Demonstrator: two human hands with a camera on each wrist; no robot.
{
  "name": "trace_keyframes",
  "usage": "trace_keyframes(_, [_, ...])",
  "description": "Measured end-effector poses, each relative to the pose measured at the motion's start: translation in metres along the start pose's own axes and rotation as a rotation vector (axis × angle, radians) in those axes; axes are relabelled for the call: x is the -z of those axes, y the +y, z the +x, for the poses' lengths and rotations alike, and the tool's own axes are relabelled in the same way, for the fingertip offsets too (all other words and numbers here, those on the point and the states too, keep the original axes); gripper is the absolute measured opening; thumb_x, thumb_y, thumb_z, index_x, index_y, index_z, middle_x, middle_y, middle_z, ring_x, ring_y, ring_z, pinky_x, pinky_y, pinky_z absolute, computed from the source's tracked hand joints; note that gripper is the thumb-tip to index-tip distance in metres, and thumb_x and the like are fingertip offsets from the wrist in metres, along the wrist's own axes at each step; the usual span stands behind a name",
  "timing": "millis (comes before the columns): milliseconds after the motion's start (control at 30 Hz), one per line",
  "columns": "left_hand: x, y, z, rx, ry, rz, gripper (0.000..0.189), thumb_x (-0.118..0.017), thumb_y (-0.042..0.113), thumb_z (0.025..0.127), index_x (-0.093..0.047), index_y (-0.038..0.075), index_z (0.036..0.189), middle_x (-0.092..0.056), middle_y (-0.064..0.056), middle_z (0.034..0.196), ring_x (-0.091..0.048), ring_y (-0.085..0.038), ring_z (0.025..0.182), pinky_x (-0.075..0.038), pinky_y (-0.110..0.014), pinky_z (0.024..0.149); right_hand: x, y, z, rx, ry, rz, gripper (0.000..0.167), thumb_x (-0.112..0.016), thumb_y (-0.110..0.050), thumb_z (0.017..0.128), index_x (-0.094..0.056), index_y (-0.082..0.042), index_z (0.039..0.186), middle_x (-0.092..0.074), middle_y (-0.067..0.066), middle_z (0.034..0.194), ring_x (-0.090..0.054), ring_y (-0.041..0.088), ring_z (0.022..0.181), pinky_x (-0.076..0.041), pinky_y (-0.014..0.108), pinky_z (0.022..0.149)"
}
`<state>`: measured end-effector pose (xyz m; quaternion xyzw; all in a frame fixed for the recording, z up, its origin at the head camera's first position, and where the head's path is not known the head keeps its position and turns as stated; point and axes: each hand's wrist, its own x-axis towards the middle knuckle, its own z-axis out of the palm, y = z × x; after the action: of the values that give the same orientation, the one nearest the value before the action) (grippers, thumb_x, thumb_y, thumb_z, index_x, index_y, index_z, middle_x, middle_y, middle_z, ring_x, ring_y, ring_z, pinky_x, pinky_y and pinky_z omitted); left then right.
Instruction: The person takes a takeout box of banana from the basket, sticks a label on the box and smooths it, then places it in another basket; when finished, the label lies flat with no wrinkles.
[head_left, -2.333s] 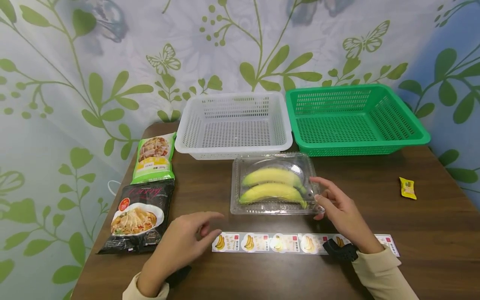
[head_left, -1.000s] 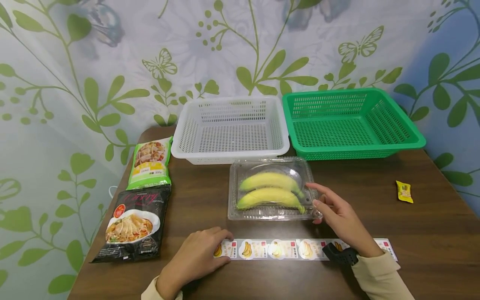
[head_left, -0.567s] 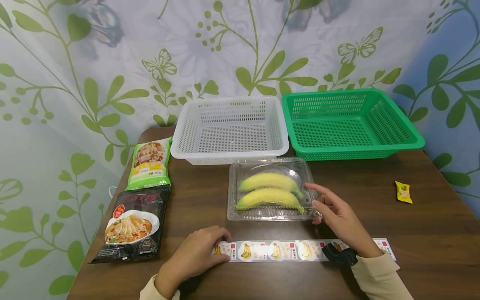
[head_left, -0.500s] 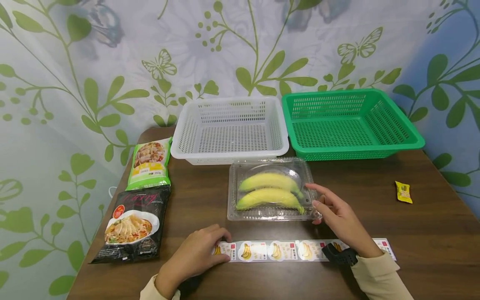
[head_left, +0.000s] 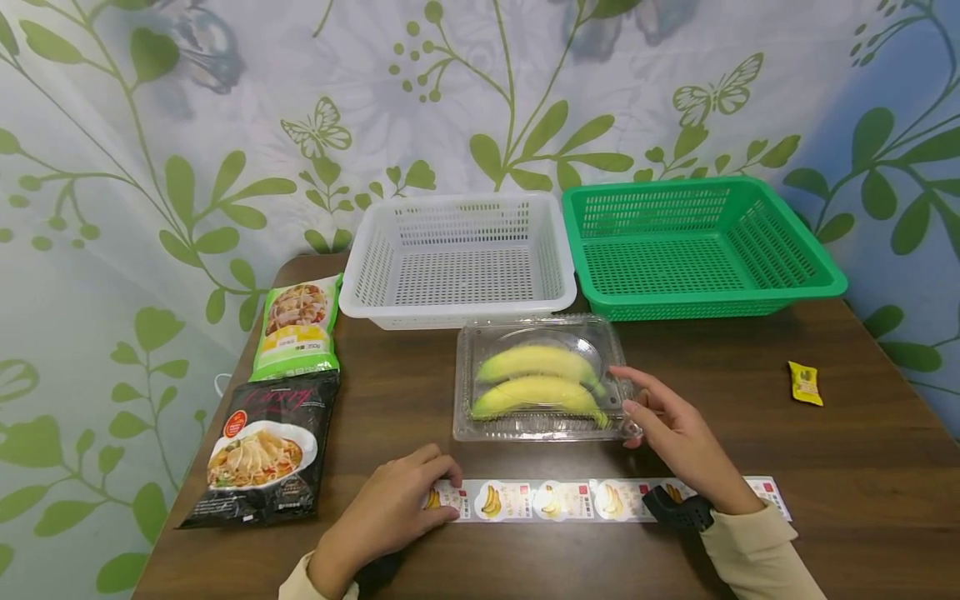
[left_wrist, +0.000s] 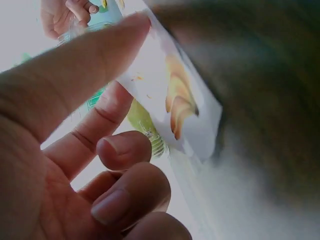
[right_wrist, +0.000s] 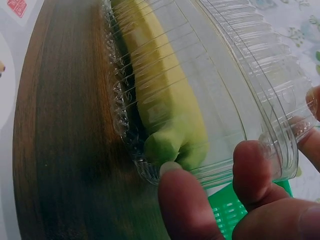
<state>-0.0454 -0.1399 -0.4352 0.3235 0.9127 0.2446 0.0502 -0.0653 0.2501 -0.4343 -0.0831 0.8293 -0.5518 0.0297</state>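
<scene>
Two yellow bananas [head_left: 536,394] lie inside a clear plastic clamshell box [head_left: 468,421] in the middle of the table. My right hand [head_left: 678,433] holds the box's right end; in the right wrist view, the thumb [right_wrist: 185,205] is at its near corner by the stems and other fingers are along the end. A strip of banana stickers [head_left: 551,501] lies flat in front of the box. My left hand [head_left: 397,502] pinches the strip's left end between thumb [left_wrist: 115,45] and forefinger, the other fingers curled beneath the palm in the left wrist view.
A white basket [head_left: 465,315] and a green basket [head_left: 720,298] stand behind the box. On the left lie a green food packet [head_left: 298,327] and a black noodle packet [head_left: 266,450]. A small yellow packet [head_left: 805,382] lies at the right. A patterned cloth hangs behind.
Since the earliest frame, my left hand has come down and forward onto the strip's left end. The right hand keeps its place on the box. The head view has shifted slightly.
</scene>
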Motion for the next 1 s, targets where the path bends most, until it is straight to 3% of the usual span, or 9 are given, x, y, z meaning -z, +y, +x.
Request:
trace_keyframes(133, [-0.002, -0.003, 0.0, -0.011, 0.059, -0.013, 0.015, -0.084, 0.025, 0.085, -0.07, 0.026, 0.091, -0.056, 0.016, 0.088, -0.054, -0.001, 0.075, -0.05, -0.028, 0.067, -0.001, 0.0, 0.001, 0.011, 0.008, 0.003, 0.044, -0.054, -0.021, 0.108, -0.048, -0.028, 0.152, -0.054, 0.016, 0.085, -0.06, 0.028, 0.068, -0.06, 0.041, 0.065])
trace_keyframes(233, [-0.002, -0.006, 0.0, -0.02, 0.084, -0.073, 0.01, -0.082, 0.023, 0.089, -0.072, 0.027, 0.089, -0.056, 0.017, 0.086, -0.054, -0.001, 0.074, -0.049, -0.026, 0.068, -0.002, 0.0, 0.001, 0.029, 0.032, -0.012, 0.044, -0.054, -0.02, 0.108, -0.05, -0.028, 0.151, -0.057, 0.014, 0.086, -0.064, 0.025, 0.07, -0.06, 0.04, 0.065])
trace_keyframes(467, [0.005, -0.011, -0.002, -0.091, 0.068, -0.412, 0.005, -0.076, 0.024, 0.095, -0.072, 0.027, 0.095, -0.054, 0.016, 0.085, -0.052, -0.009, 0.07, -0.046, -0.022, 0.059, -0.007, 0.002, 0.001, 0.066, 0.081, -0.038, 0.044, -0.055, -0.016, 0.107, -0.052, -0.026, 0.15, -0.061, 0.007, 0.085, -0.065, 0.026, 0.067, -0.058, 0.038, 0.065])
trace_keyframes(600, [0.01, -0.012, -0.003, -0.115, 0.06, -0.535, 0.007, -0.075, 0.023, 0.095, -0.071, 0.029, 0.098, -0.054, 0.013, 0.085, -0.049, -0.012, 0.068, -0.044, -0.022, 0.057, -0.007, 0.003, 0.0, 0.072, 0.092, -0.055, 0.044, -0.055, -0.015, 0.107, -0.053, -0.026, 0.149, -0.061, 0.005, 0.085, -0.061, 0.026, 0.063, -0.058, 0.037, 0.064])
trace_keyframes(767, [0.017, -0.015, -0.006, -0.131, 0.074, -0.62, 0.009, -0.076, 0.019, 0.094, -0.073, 0.025, 0.1, -0.055, 0.008, 0.085, -0.045, -0.013, 0.066, -0.039, -0.022, 0.054, -0.007, 0.004, 0.0, 0.08, 0.097, -0.06, 0.045, -0.055, -0.013, 0.107, -0.053, -0.026, 0.149, -0.06, 0.005, 0.084, -0.06, 0.026, 0.063, -0.058, 0.037, 0.064])
trace_keyframes(1000, [0.033, -0.019, -0.011, -0.145, 0.105, -0.662, 0.015, -0.075, 0.01, 0.093, -0.072, 0.022, 0.102, -0.059, 0.005, 0.09, -0.045, -0.015, 0.069, -0.039, -0.026, 0.053, -0.007, 0.005, 0.0, 0.075, 0.095, -0.061, 0.045, -0.056, -0.013, 0.106, -0.053, -0.027, 0.149, -0.058, 0.005, 0.084, -0.061, 0.025, 0.064, -0.059, 0.037, 0.064])
